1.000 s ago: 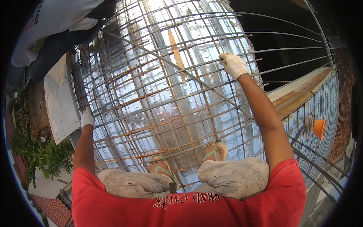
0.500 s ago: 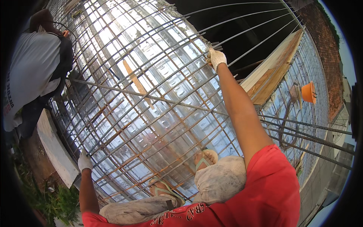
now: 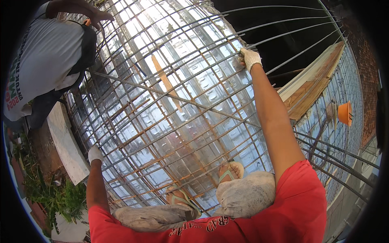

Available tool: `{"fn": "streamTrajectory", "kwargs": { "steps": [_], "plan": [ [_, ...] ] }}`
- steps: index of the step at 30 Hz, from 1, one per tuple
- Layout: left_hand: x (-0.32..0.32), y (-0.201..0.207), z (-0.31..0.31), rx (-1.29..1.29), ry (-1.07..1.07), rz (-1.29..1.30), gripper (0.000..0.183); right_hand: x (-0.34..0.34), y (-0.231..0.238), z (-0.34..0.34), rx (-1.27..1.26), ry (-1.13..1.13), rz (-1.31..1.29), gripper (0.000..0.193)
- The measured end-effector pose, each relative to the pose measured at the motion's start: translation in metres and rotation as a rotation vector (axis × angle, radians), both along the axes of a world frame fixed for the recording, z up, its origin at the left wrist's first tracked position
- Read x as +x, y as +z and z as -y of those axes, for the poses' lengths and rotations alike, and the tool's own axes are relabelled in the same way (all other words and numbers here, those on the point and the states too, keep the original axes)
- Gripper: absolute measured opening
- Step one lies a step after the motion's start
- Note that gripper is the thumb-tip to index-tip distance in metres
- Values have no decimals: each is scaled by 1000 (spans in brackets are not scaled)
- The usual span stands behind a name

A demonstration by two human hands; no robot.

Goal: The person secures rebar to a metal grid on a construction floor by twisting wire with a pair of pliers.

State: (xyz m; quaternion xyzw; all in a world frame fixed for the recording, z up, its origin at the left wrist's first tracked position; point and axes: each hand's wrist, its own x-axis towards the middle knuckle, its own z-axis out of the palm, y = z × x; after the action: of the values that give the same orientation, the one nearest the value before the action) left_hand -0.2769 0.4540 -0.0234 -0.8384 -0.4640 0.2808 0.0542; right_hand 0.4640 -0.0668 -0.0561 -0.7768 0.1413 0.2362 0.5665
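My left hand (image 3: 95, 154), in a white work glove, is closed at the left edge of a rebar mesh (image 3: 190, 125), its fingers round the end of a thin steel bar. Far to the right, at the mesh's far edge, my right hand (image 3: 252, 59), also gloved, is closed on a bar. Both hands seem to be on the same rod, lying across the grid, though its crossings make this hard to tell. Below the bars lies shiny ribbed metal decking (image 3: 194, 97). A longer bar (image 3: 170, 95) runs diagonally over the mesh.
A co-worker in a white shirt (image 3: 52, 60) crouches at left, one hand over the mesh. A wooden strip (image 3: 165, 81) lies among the bars. Right are a dark opening (image 3: 275, 24), a timber board (image 3: 314, 83), an orange bucket (image 3: 345, 113) and projecting thick bars (image 3: 340, 158).
My view has tilted, shifting the scene mostly rightward. Both hands keep their hold at the mesh edges. The co-worker's hand has reached farther out over the bars.
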Motion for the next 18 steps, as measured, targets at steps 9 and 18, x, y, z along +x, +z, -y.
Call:
{"fn": "streamTrajectory", "kwargs": {
  "steps": [9,18],
  "plan": [
    [-11,-11,16,-42,96,268,46,-3,12,14,-135,50,51,35],
    [29,18,36,63,-103,36,20,15,5,8,41,-125,-7,37]
  ]
}}
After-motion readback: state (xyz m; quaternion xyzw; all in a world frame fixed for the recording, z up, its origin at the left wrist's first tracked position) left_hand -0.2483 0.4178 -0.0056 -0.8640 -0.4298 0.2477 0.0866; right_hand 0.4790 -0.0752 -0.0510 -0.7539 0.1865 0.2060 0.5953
